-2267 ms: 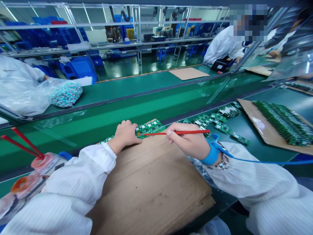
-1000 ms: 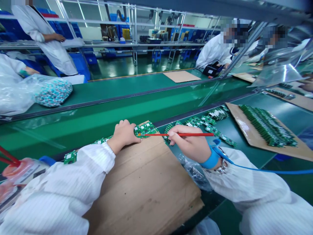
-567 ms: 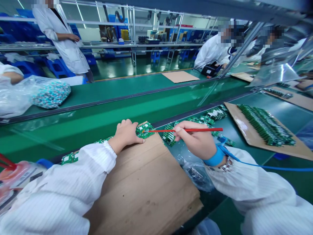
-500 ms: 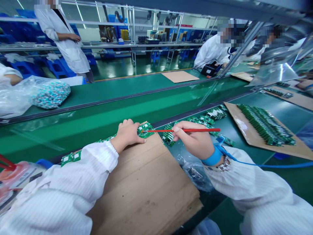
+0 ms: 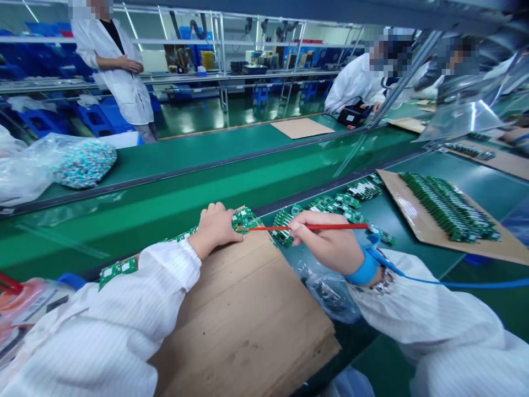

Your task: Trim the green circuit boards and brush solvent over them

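Observation:
My left hand [image 5: 215, 227] is closed on a small green circuit board [image 5: 244, 219] and holds it down at the far edge of a brown cardboard sheet [image 5: 248, 314]. My right hand [image 5: 328, 242] pinches a thin red brush [image 5: 314, 226] that lies level, its tip touching the board. A blue wrist strap [image 5: 364, 268] with a blue cord sits on my right wrist. Several more green boards [image 5: 330, 207] lie loose just beyond my right hand.
A cardboard tray [image 5: 413, 215] at the right carries rows of green boards. A crumpled clear bag [image 5: 330, 289] lies under my right wrist. The green conveyor belt [image 5: 231, 176] runs across. People in white coats [image 5: 119, 66] stand beyond. A bag of parts [image 5: 78, 164] sits far left.
The view has shifted a little left and down. My right hand and the brush have dropped slightly toward the board. My left hand keeps its hold; the standing person has come further into view.

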`<action>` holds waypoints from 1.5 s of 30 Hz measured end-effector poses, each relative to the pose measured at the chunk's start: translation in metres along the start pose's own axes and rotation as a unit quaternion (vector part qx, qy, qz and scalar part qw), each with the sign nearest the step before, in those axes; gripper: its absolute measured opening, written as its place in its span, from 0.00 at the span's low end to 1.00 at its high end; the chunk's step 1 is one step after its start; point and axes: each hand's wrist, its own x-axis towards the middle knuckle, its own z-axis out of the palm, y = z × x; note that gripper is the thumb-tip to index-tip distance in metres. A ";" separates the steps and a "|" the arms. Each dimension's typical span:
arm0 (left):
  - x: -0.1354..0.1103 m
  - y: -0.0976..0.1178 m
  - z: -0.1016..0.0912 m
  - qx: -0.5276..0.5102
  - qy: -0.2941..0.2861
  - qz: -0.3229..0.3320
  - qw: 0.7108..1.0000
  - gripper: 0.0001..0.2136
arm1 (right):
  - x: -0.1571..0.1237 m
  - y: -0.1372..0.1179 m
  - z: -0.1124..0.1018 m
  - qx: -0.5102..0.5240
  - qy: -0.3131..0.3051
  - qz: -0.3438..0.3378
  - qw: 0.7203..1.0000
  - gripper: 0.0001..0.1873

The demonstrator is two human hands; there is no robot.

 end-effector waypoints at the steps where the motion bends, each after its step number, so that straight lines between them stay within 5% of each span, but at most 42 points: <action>1: 0.000 0.000 0.000 0.001 -0.002 -0.002 1.000 0.36 | 0.000 0.001 0.000 -0.002 0.006 0.002 1.000 0.12; 12: 0.000 0.001 -0.002 -0.006 -0.001 -0.002 1.000 0.38 | 0.003 0.013 -0.015 0.043 0.068 0.029 0.996 0.09; 26: 0.012 0.020 -0.004 -0.010 0.014 0.008 1.000 0.37 | 0.006 0.019 -0.006 -0.025 0.048 -0.055 0.997 0.07; 39: 0.015 0.020 0.000 -0.006 0.003 0.001 1.000 0.35 | 0.001 0.014 -0.021 -0.034 -0.073 -0.097 0.992 0.09; 45: 0.016 0.019 0.000 -0.005 0.001 -0.007 1.000 0.35 | 0.005 0.017 -0.019 -0.023 -0.027 -0.086 0.996 0.08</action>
